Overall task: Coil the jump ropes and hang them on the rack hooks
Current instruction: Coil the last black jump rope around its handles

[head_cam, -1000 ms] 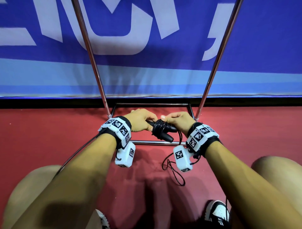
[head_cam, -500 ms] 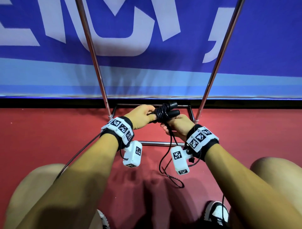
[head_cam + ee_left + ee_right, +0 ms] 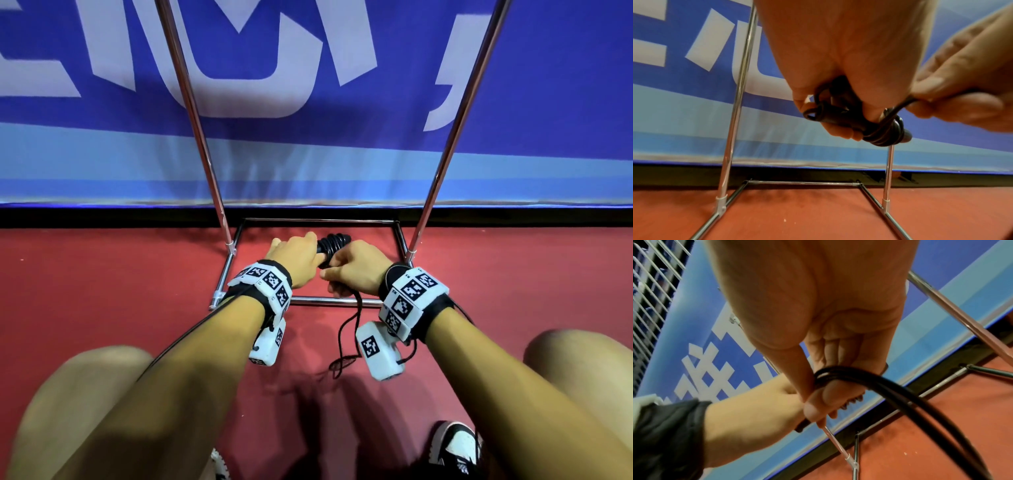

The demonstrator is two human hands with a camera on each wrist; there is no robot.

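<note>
Both hands work mid-frame: the left hand (image 3: 294, 258) grips the handles (image 3: 840, 116), the right hand (image 3: 356, 270) pinches the rope (image 3: 346, 329). Coiling seems nearly finished. Next, likely wrap the slack, then lift toward the rack (image 3: 191, 102).

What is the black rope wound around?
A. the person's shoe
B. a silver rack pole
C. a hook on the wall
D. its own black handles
D: the jump rope is coiled around its black handles, which the left hand grips while the right hand pinches the loose cord.
</note>
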